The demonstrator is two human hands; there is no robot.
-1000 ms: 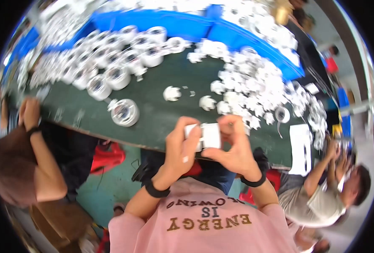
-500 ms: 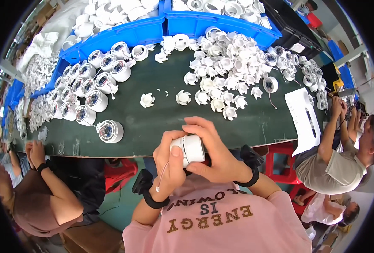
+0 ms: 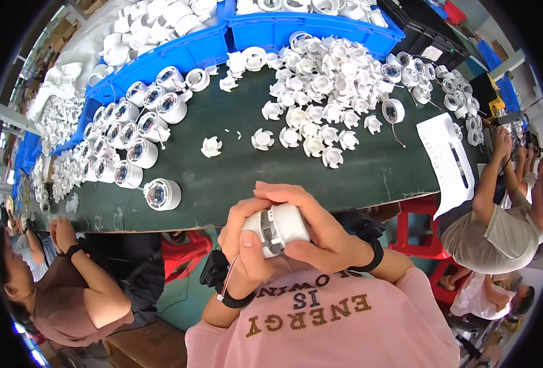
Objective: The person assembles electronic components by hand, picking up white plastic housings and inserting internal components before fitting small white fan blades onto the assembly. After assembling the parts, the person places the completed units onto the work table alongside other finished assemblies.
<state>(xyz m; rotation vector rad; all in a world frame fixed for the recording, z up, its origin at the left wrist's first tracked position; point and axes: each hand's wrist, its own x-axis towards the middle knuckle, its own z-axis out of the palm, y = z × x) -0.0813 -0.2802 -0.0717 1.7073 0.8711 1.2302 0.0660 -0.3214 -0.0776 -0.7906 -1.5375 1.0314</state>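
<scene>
Both my hands hold one white cylindrical plastic housing [image 3: 279, 228] close to my chest, below the near edge of the dark green table [image 3: 235, 178]. My left hand [image 3: 245, 251] grips its left side with the thumb on top. My right hand [image 3: 314, 230] wraps over its top and right side. A thin red and white wire [image 3: 227, 279] hangs past my left wrist. Nearest on the table stands a single white housing [image 3: 162, 193] with its open face toward me.
Rows of white housings [image 3: 133, 132] line the table's left. A heap of small white clip parts [image 3: 326, 86] covers the right, with blue bins [image 3: 296, 24] behind. A paper sheet [image 3: 448, 161] lies at the right end. Other people sit at left [image 3: 69, 288] and right [image 3: 498, 214].
The view has swung so the table lies higher and more level. My hands have drawn the white housing nearer my chest and turned it, fingers wrapping it more fully.
</scene>
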